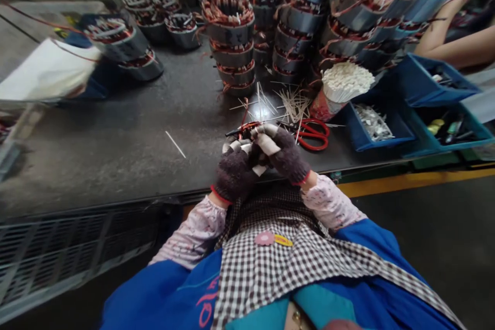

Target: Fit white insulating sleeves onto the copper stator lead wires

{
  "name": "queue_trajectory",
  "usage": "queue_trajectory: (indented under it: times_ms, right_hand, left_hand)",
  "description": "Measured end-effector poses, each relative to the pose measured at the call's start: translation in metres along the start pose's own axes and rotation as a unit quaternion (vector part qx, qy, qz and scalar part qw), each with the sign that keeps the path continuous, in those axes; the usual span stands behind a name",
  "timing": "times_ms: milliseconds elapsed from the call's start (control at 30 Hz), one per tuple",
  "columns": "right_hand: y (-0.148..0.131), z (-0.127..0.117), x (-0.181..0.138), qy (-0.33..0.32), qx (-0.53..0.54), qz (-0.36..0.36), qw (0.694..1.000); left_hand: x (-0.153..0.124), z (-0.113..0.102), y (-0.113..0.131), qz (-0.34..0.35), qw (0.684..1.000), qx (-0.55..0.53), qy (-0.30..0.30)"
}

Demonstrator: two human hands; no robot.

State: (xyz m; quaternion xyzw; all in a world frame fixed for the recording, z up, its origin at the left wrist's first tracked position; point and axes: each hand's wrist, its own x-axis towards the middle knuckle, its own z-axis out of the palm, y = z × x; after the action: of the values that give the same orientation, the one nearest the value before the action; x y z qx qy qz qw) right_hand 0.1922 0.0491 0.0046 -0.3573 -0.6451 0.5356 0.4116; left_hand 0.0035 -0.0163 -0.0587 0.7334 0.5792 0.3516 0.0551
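Note:
My left hand (235, 167) and my right hand (281, 152) meet at the table's front edge, in dark knitted gloves with white wraps on the fingers. Both are closed around a copper winding (249, 126), mostly hidden behind the fingers. A copper lead and a black sleeve stick out of it. What the right fingertips pinch is too small to make out. Just right of my right hand lie red-handled scissors (314, 134). Thin white sticks (294, 105) are scattered beyond the hands.
Stacked stators with copper windings (232, 36) line the back, with more at the left (116, 41). A cup of white sticks (328, 100) stands beside blue bins (381, 136). One loose stick (175, 144) lies at left. Another person's arm (456, 36) rests at far right.

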Motion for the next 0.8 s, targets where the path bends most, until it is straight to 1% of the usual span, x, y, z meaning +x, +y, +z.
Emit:
queue_trajectory:
  times_ms: [33,67,100,133,167,200,233,267,300,333,367,400,433,467,533,567,600,633,667,700,733,767,800]
  right_hand:
    - [0.000,-0.020,-0.010,-0.017,-0.042,-0.025,0.999]
    - [0.000,-0.045,-0.021,-0.018,-0.099,-0.049,0.994]
    - [0.000,-0.071,-0.030,0.004,-0.171,-0.077,0.982]
    - [-0.001,-0.098,-0.037,0.025,-0.262,-0.104,0.959]
    - [-0.002,-0.122,-0.041,0.025,-0.358,-0.114,0.926]
    - [-0.003,-0.141,-0.041,-0.001,-0.447,-0.113,0.887]
    - [-0.005,-0.154,-0.038,-0.043,-0.525,-0.108,0.843]
    - [-0.005,-0.160,-0.034,-0.096,-0.587,-0.099,0.798]
    - [-0.006,-0.160,-0.027,-0.151,-0.631,-0.092,0.755]
    - [-0.006,-0.154,-0.020,-0.197,-0.663,-0.087,0.717]
    - [-0.006,-0.145,-0.013,-0.230,-0.684,-0.083,0.688]
    - [-0.006,-0.135,-0.006,-0.251,-0.695,-0.080,0.669]
    - [-0.006,-0.125,-0.001,-0.263,-0.697,-0.076,0.662]
    - [-0.006,-0.117,0.004,-0.268,-0.692,-0.072,0.666]
    - [-0.006,-0.111,0.007,-0.271,-0.673,-0.068,0.685]
    - [-0.007,-0.114,0.006,-0.264,-0.662,-0.071,0.698]
    - [-0.007,-0.120,0.002,-0.236,-0.644,-0.082,0.723]
    - [-0.008,-0.130,-0.003,-0.180,-0.613,-0.103,0.763]
    - [-0.008,-0.141,-0.008,-0.092,-0.560,-0.133,0.812]
    - [-0.009,-0.153,-0.014,0.028,-0.480,-0.171,0.860]
    - [-0.010,-0.164,-0.018,0.168,-0.378,-0.208,0.886]
    - [-0.010,-0.174,-0.020,0.303,-0.269,-0.238,0.882]
    - [-0.010,-0.182,-0.019,0.411,-0.177,-0.255,0.857]
  left_hand:
    - [0.001,-0.002,0.002,-0.018,1.000,-0.001,0.008]
    - [0.002,-0.003,0.005,-0.034,0.999,-0.004,0.012]
    - [0.003,-0.003,0.008,-0.048,0.999,-0.007,0.013]
    - [0.005,-0.004,0.011,-0.059,0.998,-0.009,0.013]
    - [0.007,-0.004,0.013,-0.066,0.998,-0.012,0.012]
    - [0.009,-0.003,0.014,-0.071,0.997,-0.013,0.011]
    - [0.011,-0.003,0.015,-0.076,0.997,-0.014,0.010]
    - [0.013,-0.003,0.015,-0.081,0.997,-0.015,0.006]
    - [0.014,-0.003,0.014,-0.083,0.996,-0.015,0.001]
    - [0.016,-0.003,0.013,-0.084,0.996,-0.013,-0.005]
    - [0.016,-0.003,0.012,-0.083,0.996,-0.011,-0.010]
    - [0.017,-0.004,0.011,-0.080,0.997,-0.009,-0.012]
    - [0.016,-0.005,0.010,-0.078,0.997,-0.007,-0.012]
    - [0.016,-0.005,0.009,-0.074,0.997,-0.005,-0.009]
    - [0.014,-0.006,0.007,-0.068,0.998,-0.002,0.003]
    - [0.014,-0.006,0.006,-0.066,0.998,-0.001,0.009]
    - [0.013,-0.006,0.005,-0.063,0.998,-0.001,0.013]
    - [0.012,-0.005,0.004,-0.061,0.998,-0.002,0.015]
    - [0.012,-0.005,0.003,-0.060,0.998,-0.005,0.016]
    - [0.012,-0.005,0.003,-0.060,0.998,-0.009,0.016]
    - [0.012,-0.004,0.002,-0.059,0.998,-0.013,0.018]
    - [0.012,-0.004,0.002,-0.058,0.998,-0.016,0.021]
    - [0.013,-0.004,0.002,-0.056,0.998,-0.018,0.025]
